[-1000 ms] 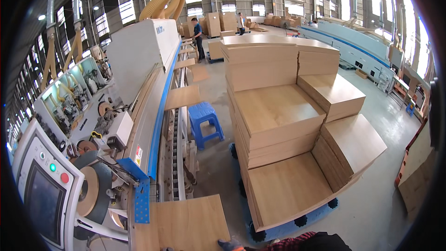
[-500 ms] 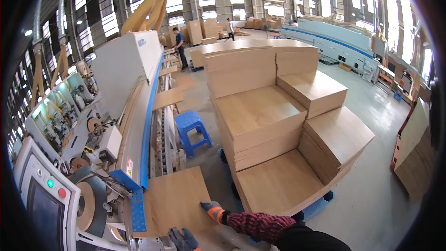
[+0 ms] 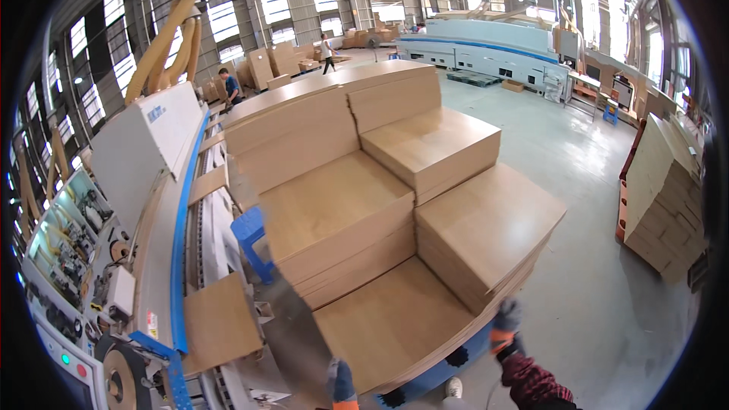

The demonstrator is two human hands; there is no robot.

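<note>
My left hand, in a grey and orange glove, reaches up from the lower edge to the near edge of the lowest stack of wooden panels. My right hand, gloved the same with a dark red sleeve behind it, is at that stack's right corner, against the side of a taller stack. Neither hand clearly grips a panel. The stacks stand in steps on a low blue cart. One single panel lies on the machine's infeed to my left.
A long white and blue edge-banding machine runs along the left, with a control panel near me. A blue stool stands between machine and stacks. Another panel stack stands at the right. Two people work far back.
My view has swung right from the machine to the stacks. Both hands have left the single panel on the infeed and now reach toward the lowest stack.
</note>
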